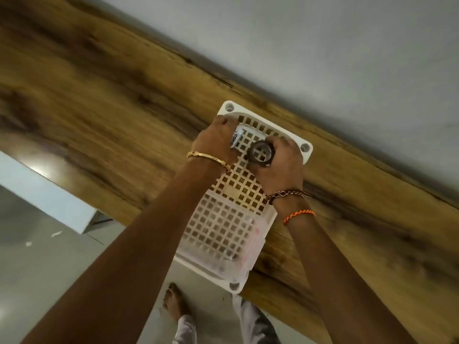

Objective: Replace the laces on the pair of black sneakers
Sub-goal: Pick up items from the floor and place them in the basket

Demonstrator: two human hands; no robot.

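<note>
No sneakers or laces are in view. A white plastic basket [248, 194] with a square-hole grid stands on the wooden table and juts over its near edge. Both hands are inside its far end. My left hand [216, 140] grips a small white tube with black lettering [236, 140]. My right hand [280, 162] holds a dark roll of tape [261, 154], its hole facing the camera. The frame is motion-blurred.
The wooden table [124, 95] runs diagonally across the view against a grey wall [347, 58]. Below its near edge lie a grey floor, my bare foot [173, 304] and a white box-like object [49, 199] at the left.
</note>
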